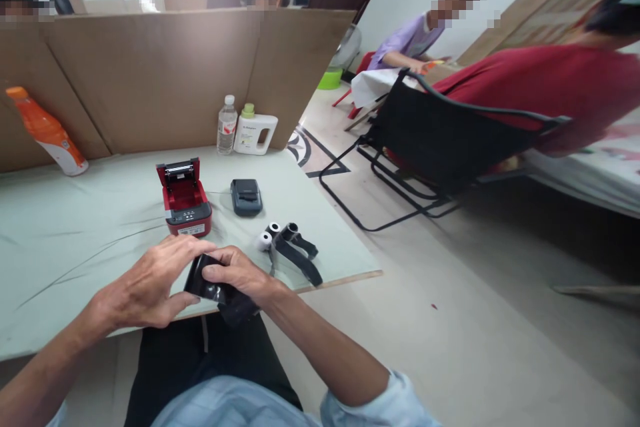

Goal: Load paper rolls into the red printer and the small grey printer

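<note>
A glossy black piece (201, 278), which looks like film or ribbon, is held low over the table's near edge. My right hand (239, 275) grips it with the thumb pressed on top, and a loose dark length (237, 310) hangs beneath that hand. My left hand (153, 280) is closed around the left side of the same piece, fingers along the top edge and thumb at the lower corner. Just beyond my hands stands a small red and black label printer (189, 220), lid raised. To the right lie small white rolls (265, 240) and black strips (300, 260).
A dark compact device (246, 197) rests right of the printer. Behind it stand a water bottle (227, 127) and a white jug (254, 133) by the cardboard partition (165, 80). An orange bottle (47, 133) leans at left. A black folding chair (440, 140) with a seated person is at right.
</note>
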Available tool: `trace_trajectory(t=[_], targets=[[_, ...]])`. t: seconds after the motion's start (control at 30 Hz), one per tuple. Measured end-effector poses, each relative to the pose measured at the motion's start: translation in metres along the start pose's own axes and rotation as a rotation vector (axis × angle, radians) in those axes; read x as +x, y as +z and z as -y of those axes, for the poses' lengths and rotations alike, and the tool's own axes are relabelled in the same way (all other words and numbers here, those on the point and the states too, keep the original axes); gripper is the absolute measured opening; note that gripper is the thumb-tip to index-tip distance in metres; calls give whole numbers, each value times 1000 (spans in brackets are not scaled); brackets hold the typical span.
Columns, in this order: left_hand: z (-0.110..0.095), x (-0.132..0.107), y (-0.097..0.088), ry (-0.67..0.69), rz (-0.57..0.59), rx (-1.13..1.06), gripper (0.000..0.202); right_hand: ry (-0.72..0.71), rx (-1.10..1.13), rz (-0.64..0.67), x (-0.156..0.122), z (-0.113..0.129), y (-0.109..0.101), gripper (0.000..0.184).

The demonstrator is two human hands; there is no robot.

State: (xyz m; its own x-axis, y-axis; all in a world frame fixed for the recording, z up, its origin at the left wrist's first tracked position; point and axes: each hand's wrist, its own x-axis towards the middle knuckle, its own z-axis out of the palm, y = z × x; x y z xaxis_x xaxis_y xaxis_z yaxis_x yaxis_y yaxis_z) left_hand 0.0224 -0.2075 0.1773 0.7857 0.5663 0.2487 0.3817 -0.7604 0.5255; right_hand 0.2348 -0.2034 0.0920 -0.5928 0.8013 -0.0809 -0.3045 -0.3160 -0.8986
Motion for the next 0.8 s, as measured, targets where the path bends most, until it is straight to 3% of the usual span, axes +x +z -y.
trace_trajectory(t=[0.13,0.3,0.4,0.47,0.53,0.67,0.73,0.8], targets=[[15,-12,14,-101,-178,-345,70,0,151,-3,-2,-10,11,56],[15,-4,54,-107,-464,-912,74,-92,308,8,9,-23,20,61],[17,-2,65,-147,-540,-973,71,-80,330,4,13,-26,16,63],[21,-5,56,-134,-450,-829,71,-44,270,-20,11,-23,11,61],[21,-8,37,-118,-279,-553,72,5,172,-29,6,-17,6,56],[2,-5,2,-83,41,-10,69,35,-28,-15,0,-1,3,46],[-9,-1,-4,-49,101,108,71,-4,-93,-2,0,3,2,44],[-12,0,-3,-25,72,105,72,-30,-90,16,0,3,2,45]])
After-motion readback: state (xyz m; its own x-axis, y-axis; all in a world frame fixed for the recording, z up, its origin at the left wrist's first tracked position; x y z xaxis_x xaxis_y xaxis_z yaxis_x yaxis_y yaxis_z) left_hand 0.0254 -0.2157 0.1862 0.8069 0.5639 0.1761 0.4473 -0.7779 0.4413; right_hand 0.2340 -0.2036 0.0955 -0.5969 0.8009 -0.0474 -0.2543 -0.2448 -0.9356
